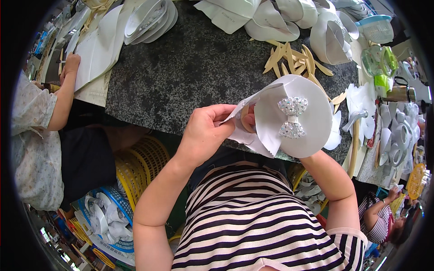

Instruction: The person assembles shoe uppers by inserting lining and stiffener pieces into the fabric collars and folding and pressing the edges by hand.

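A white shoe upper point(266, 101) is held up over the near edge of the dark speckled table. A sparkling rhinestone bow point(293, 117) sits on its rounded front. My left hand point(208, 131) pinches the open edge of the upper between thumb and fingers. Behind and inside the upper is my right hand point(249, 118), gripping it from the right; only a few fingertips show through the opening, and the white material hides the rest. A curved tan strip shows in the opening beside those fingertips; I cannot tell if it is attached.
Curved tan pieces point(296, 61) lie loose beyond the upper. Stacked white uppers point(151, 20) stand at the far left, more point(271, 20) at the back. A hammer point(356, 131) rests at the right edge. A co-worker's arm point(65, 90) is at left, above yellow point(147, 158) and blue point(120, 198) baskets.
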The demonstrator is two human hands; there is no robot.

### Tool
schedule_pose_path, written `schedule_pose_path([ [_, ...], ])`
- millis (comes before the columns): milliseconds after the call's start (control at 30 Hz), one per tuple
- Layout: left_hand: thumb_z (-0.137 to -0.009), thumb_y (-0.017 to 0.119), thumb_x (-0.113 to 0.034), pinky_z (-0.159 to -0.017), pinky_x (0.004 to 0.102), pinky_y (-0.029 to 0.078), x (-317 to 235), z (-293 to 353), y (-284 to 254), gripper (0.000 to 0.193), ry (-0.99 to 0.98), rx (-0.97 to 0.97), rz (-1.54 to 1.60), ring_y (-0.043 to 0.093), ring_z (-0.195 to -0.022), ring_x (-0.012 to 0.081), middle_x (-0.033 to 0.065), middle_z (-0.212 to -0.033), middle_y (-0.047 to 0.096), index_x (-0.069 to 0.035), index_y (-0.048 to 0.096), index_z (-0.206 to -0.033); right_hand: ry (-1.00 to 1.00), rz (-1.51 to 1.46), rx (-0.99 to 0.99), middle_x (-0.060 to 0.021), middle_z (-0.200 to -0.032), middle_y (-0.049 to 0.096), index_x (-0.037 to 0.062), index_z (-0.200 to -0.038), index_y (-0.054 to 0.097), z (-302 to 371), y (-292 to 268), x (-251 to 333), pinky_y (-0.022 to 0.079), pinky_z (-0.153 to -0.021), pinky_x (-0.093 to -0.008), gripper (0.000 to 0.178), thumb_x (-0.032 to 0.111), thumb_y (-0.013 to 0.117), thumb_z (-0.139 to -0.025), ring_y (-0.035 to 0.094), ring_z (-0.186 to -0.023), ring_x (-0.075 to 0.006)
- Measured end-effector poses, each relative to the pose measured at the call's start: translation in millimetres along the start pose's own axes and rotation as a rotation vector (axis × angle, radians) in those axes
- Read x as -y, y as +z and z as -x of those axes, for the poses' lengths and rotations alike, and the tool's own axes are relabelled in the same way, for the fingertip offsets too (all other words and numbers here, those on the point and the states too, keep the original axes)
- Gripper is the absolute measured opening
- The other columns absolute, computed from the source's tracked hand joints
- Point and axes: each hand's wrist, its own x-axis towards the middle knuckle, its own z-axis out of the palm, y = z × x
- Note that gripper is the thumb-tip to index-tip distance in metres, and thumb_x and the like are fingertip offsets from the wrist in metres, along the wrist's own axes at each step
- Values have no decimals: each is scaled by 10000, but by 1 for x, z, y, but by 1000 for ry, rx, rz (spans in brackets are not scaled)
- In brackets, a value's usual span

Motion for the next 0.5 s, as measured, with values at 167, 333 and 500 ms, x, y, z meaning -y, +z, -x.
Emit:
schedule_pose_path([
  [167,-931,585,57,-885,256,554,1,0,-2,312,9,10,5,689,-978,117,115,-1102,737,89,666,-1231,270,-426,33,-191,-1354,596,-36,-1417,482,0,2,14,540,-1064,-365,399,82,529,-1039,642,-1215,-271],
  [333,-950,583,68,-874,254,553,-9,0,-2,304,8,-1,-18,685,-972,115,107,-1107,730,94,654,-1244,290,-406,76,-200,-1428,530,-27,-1468,429,-7,9,34,472,-1140,-400,448,155,495,-1063,565,-1316,-282],
  [500,-955,589,59,-890,262,558,-1,-1,-5,298,19,14,-52,691,-973,120,115,-1115,731,89,657,-1243,372,-917,105,-140,-1384,567,17,-1452,455,-9,11,30,506,-1071,-333,441,112,546,-1031,589,-1262,-209],
])
